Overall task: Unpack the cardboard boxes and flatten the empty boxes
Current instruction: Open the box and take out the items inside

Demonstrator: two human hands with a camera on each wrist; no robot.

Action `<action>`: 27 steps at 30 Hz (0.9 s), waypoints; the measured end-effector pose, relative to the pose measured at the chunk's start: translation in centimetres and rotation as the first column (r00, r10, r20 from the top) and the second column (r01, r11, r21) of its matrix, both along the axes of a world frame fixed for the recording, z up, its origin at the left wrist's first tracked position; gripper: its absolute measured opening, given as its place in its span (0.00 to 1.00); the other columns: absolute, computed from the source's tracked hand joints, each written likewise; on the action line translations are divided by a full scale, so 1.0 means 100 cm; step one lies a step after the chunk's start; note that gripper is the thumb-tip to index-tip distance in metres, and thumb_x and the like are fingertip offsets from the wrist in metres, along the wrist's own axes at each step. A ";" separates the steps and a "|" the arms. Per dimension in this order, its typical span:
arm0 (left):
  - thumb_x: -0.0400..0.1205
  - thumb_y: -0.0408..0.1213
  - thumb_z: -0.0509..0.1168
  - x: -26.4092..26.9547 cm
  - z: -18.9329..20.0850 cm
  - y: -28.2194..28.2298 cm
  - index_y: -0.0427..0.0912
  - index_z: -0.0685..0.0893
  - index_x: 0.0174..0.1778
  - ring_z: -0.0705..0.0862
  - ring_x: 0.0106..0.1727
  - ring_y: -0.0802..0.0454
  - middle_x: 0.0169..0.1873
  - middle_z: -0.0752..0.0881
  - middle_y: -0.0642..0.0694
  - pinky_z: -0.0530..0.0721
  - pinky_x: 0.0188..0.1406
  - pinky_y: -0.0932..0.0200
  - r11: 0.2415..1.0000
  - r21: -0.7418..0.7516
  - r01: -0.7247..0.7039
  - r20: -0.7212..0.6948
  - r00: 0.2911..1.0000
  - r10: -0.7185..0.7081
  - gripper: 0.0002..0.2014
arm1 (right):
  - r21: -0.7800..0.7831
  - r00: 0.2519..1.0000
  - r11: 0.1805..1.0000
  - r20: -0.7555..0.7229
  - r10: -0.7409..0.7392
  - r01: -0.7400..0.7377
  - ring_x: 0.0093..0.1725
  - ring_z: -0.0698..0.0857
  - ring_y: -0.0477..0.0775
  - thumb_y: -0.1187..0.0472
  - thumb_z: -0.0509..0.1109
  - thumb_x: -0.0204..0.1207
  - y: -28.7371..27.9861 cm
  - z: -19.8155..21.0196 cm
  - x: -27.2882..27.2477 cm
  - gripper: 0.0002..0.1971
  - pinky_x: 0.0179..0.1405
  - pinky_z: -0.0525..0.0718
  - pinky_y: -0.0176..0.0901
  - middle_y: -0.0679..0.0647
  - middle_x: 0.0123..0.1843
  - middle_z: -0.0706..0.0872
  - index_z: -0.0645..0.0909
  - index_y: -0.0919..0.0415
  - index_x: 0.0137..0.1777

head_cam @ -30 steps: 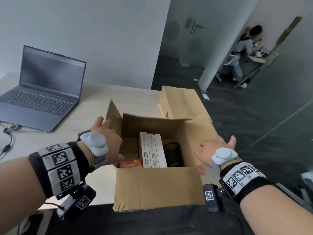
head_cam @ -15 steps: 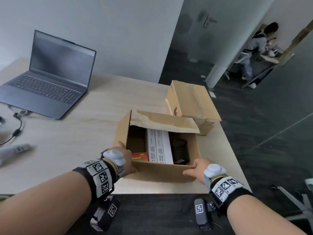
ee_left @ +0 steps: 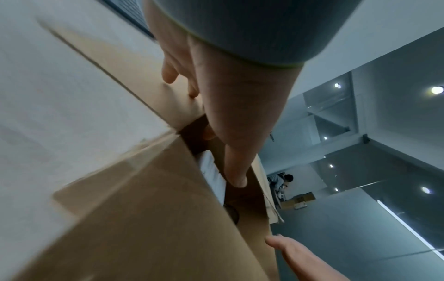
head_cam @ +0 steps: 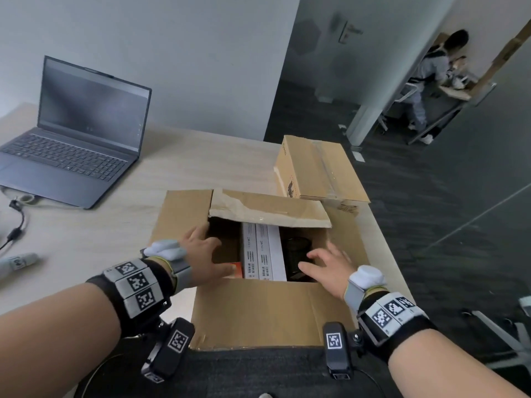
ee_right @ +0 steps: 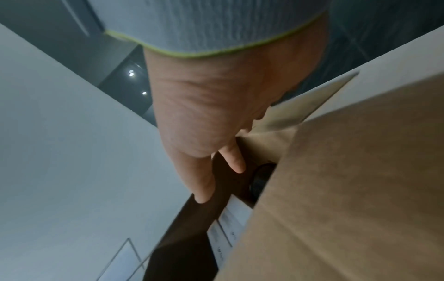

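Observation:
An open cardboard box (head_cam: 258,311) stands at the table's near edge with its flaps spread; the far flap (head_cam: 270,209) leans over the opening. Inside stand two slim white boxes (head_cam: 261,254), a black round container (head_cam: 297,254) and a small red box (head_cam: 236,270). My left hand (head_cam: 207,251) is over the left part of the opening, fingers spread, holding nothing. My right hand (head_cam: 321,261) is spread over the right part, above the black container. The left wrist view shows the thumb (ee_left: 235,178) by the white boxes (ee_left: 213,176). The right wrist view shows straight fingers (ee_right: 230,161) over the black container (ee_right: 260,178).
A second, closed cardboard box (head_cam: 316,170) sits just behind the open one at the table's right edge. An open laptop (head_cam: 77,130) stands at the far left with a cable (head_cam: 14,225) and a white object (head_cam: 17,262) nearer. A person (head_cam: 431,81) sits far off.
Both hands let go of the box's near wall and moved up over the opening. The near flap now lies folded out toward me.

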State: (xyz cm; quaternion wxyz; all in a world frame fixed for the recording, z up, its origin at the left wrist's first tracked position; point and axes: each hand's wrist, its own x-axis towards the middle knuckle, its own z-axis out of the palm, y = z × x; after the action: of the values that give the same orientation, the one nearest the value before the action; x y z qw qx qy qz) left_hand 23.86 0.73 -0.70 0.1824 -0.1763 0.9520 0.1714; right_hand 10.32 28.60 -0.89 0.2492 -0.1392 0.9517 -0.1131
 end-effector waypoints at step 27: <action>0.74 0.51 0.66 -0.160 -0.031 -0.016 0.77 0.49 0.80 0.57 0.85 0.38 0.88 0.47 0.53 0.75 0.74 0.32 0.959 -0.164 -0.232 -0.076 0.972 0.222 0.42 | -0.200 0.986 0.980 -0.160 -0.036 0.003 0.72 0.76 0.61 0.41 0.61 0.72 -0.040 -0.027 -0.151 0.33 0.71 0.77 0.61 0.49 0.76 0.72 0.65 0.35 0.80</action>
State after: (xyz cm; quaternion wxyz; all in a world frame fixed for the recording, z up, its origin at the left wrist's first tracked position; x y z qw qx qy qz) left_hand 7.86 -0.84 -3.77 0.1184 -0.2946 0.9414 0.1135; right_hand -4.77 24.59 -3.54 0.1543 -0.1629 0.9541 -0.1985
